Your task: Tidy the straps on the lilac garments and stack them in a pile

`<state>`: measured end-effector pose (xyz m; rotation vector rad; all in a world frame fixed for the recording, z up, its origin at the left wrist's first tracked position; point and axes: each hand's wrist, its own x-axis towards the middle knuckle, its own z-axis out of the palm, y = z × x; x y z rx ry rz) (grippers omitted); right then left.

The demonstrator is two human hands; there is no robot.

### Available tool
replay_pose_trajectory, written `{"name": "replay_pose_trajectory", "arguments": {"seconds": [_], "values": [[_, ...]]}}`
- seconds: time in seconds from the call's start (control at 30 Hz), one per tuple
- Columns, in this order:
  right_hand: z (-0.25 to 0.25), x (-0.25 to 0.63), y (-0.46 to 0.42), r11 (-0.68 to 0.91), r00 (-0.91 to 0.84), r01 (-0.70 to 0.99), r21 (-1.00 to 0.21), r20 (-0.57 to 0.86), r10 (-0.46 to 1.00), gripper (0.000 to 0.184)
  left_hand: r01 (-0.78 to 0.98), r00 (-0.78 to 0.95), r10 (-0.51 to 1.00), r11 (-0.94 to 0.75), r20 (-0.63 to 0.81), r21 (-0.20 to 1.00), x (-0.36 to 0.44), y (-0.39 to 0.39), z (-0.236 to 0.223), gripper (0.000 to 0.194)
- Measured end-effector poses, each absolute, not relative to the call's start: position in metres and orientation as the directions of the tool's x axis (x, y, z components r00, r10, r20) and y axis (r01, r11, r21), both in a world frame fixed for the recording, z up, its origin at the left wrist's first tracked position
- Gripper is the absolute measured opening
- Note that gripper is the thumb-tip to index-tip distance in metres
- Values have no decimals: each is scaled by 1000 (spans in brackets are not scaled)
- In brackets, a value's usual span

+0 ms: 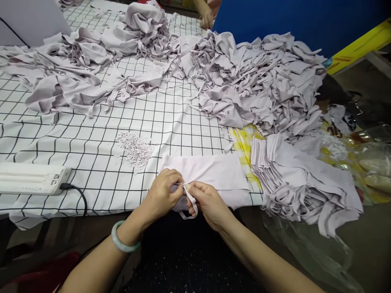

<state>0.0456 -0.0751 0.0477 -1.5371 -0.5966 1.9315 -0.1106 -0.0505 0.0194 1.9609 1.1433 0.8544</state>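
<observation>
We have a pale lilac cloth piece (204, 170) lying flat at the near edge of the surface (175, 118), directly in front of us, with a narrow strip (192, 197) of the same colour raised over its near part. Our right hand (208, 199) has its grip closed on that strip, thumb and forefinger pinched near the upper end, and the left hand (165, 192) has its grip together on what looks like a fine thread (179, 183) running to the same spot. We wear a pale green bangle (124, 240) on the left wrist. Beyond the left hand lies a small heap of tiny scraps (134, 150) on the white, black-checked cover, and farther left sits a white power bank (30, 178) with a black cable (80, 194) plugged in. To our right, a fanned stack of lilac pieces (308, 179) rests beside the cloth piece, partly over a yellow checked sheet (246, 152). Farther out, a large pile of lilac cloth (262, 77) fills the right side, looser lilac fabric (88, 61) spreads across the left, and another person's hand (207, 19) shows at the far edge beside a blue panel (269, 24).
</observation>
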Motion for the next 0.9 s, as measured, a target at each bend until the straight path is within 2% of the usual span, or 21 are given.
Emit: {"name": "replay_pose_trajectory", "arguments": {"seconds": [0.13,0.2,0.3,0.4,0.5,0.57,0.63,0.67,0.7,0.77,0.8,0.87,0.9], "values": [[49,48,-79,-763,-205,-232,-604,-736,645,33,477,388,892,-410,233,777,-110,-51,18,13],[55,55,-88,-782,-244,-259,-567,-745,621,37,489,407,879,-440,250,753,-111,-52,17,13],[67,67,-110,-775,-291,-226,-590,-718,632,42,474,458,844,-498,280,726,-113,-53,15,13],[71,75,-138,-761,-373,-197,-618,-671,642,35,487,490,818,-543,300,684,-112,-56,12,20],[60,76,-164,-791,-405,-274,-547,-681,610,36,539,502,830,-518,240,664,-116,-57,16,23],[50,83,-173,-747,-277,-276,-605,-694,664,40,523,563,813,-490,149,698,-125,-53,24,27],[43,101,-170,-597,-12,-102,-796,-599,801,42,502,609,790,-453,71,737,-139,-42,35,32],[42,114,-161,-479,130,63,-876,-468,874,40,530,587,808,-435,55,728,-146,-34,41,34],[42,128,-149,-354,238,255,-900,-296,925,36,596,528,848,-414,53,688,-150,-26,47,35],[44,156,-114,-166,314,594,-787,36,949,27,782,360,931,-336,61,525,-151,-8,59,36],[44,168,-93,-133,295,700,-702,115,949,23,858,306,951,-292,37,423,-148,-1,63,37],[41,183,-55,-178,288,809,-560,115,951,14,922,311,945,-273,-103,275,-135,13,69,39],[36,187,-40,-188,282,821,-538,96,955,12,925,336,927,-291,-168,244,-127,18,70,35]]}}
